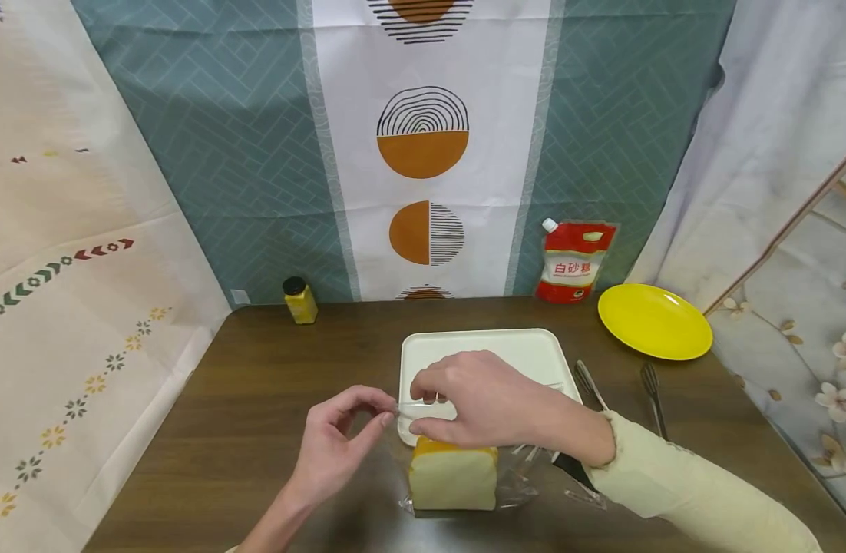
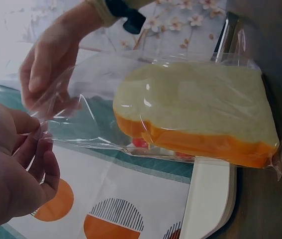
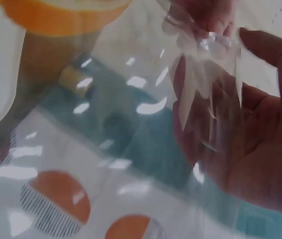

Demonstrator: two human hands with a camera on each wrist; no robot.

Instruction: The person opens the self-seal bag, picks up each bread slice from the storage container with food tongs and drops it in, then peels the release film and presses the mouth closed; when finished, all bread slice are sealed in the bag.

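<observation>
A loaf of bread (image 1: 454, 480) with an orange crust stands in a clear plastic bag (image 2: 88, 117) near the front of the table. My left hand (image 1: 336, 438) pinches the gathered upper end of the bag between thumb and fingers. Just right of that end, my right hand (image 1: 467, 395) reaches across above the loaf, its thumb apart from its bent fingers. In the right wrist view, the right hand's fingers (image 3: 205, 114) show through the clear film, with the thumb held away. The left wrist view has the bag stretched up from the loaf toward both hands.
A white tray (image 1: 481, 346) lies behind the loaf, partly under my right hand. To the right are a yellow plate (image 1: 654, 322), a dark whisk (image 1: 652, 392) and a metal utensil (image 1: 589, 382). A red sugar pouch (image 1: 573, 265) and a small yellow jar (image 1: 301, 302) stand at the back.
</observation>
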